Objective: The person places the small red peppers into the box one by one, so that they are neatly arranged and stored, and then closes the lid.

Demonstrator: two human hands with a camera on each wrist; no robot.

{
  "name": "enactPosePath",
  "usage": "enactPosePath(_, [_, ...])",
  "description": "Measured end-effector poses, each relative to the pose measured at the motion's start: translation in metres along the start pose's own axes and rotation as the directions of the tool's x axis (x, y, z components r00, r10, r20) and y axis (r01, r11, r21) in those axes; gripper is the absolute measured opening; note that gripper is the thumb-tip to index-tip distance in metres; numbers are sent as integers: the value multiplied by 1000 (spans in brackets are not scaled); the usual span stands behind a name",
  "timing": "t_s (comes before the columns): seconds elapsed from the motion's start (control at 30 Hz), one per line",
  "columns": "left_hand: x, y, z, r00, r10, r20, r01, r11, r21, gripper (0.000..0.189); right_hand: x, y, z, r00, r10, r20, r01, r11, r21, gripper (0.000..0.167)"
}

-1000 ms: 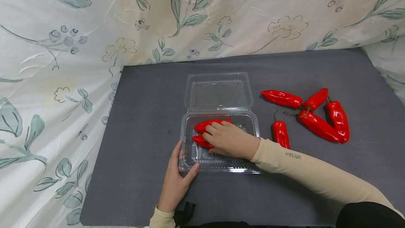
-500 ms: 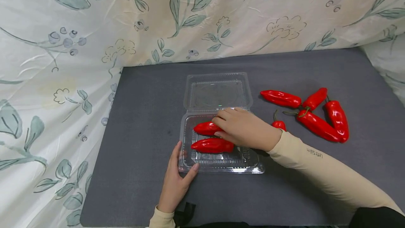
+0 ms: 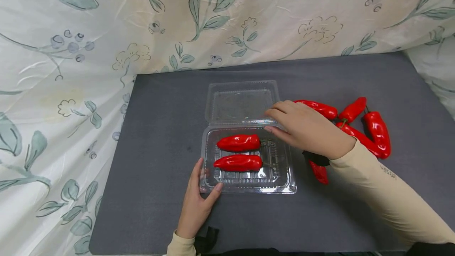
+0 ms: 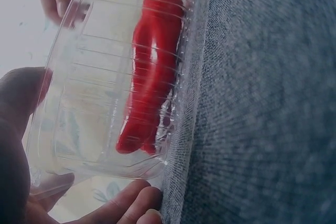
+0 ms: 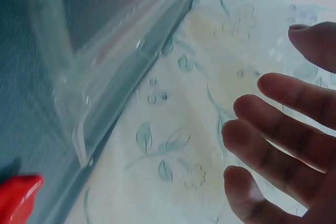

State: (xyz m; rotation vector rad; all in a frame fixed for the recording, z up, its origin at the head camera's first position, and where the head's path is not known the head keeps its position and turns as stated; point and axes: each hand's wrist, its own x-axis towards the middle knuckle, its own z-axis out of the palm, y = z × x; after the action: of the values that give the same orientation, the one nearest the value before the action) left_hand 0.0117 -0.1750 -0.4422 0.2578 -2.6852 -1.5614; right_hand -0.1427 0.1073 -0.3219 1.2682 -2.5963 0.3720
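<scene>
A clear plastic clamshell container lies on the table with its lid folded back. Two shiny red peppers, a far one and a near one, lie side by side in its base, tips to the left. My left hand rests at the front-left corner, straight thumb and fingers spread along its two sides; the left wrist view shows a pepper through the wall. Over the container's right edge hovers my right hand, holding nothing, its fingers spread apart in the right wrist view.
Several red peppers lie on the grey table right of the container: one partly behind my right hand, others clustered farther right. Another pepper shows below my right wrist. Patterned cloth borders the table.
My right hand has let go of the far pepper in the container and moved right and away, uncovering both peppers inside. The left hand has stayed at the corner.
</scene>
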Motion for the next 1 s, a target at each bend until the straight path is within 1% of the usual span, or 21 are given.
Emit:
enactPosePath(0.13, [1, -1, 0, 1000, 4, 7, -4, 1000, -6, 83, -7, 13, -7, 999, 12, -39, -12, 1000, -2, 42])
enactPosePath(0.23, [1, -1, 0, 1000, 1, 4, -1, 1000, 0, 83, -11, 21, -11, 999, 29, -41, -29, 999, -13, 42])
enactPosePath(0.37, [0, -1, 0, 1000, 0, 7, -1, 1000, 9, 82, -18, 30, -14, 995, 100, 0, -100, 995, -25, 43])
enactPosePath(0.5, [0, 0, 0, 1000, -7, 8, 7, 1000, 1, 83, -28, 37, -17, 981, 187, 42, -186, 982, -31, 44])
enactPosePath(0.57, [1, 1, 1, 1000, -9, 9, 9, 1000, -1, 82, -35, 42, -18, 975, 216, 40, -215, 976, -34, 45])
enactPosePath(0.77, [1, 0, 2, 1000, -15, 9, 15, 1000, -7, 83, -53, 55, -21, 965, 261, 16, -260, 965, -35, 45])
enactPosePath(0.9, [0, -2, 2, 1000, -22, 5, 22, 1000, -1, 84, -60, 62, -19, 945, 324, 47, -324, 946, -20, 42])
enactPosePath(1.0, [1, -3, 3, 1000, -15, 10, 15, 1000, -1, 84, -69, 68, -18, 916, 393, 81, -394, 919, -13, 40])
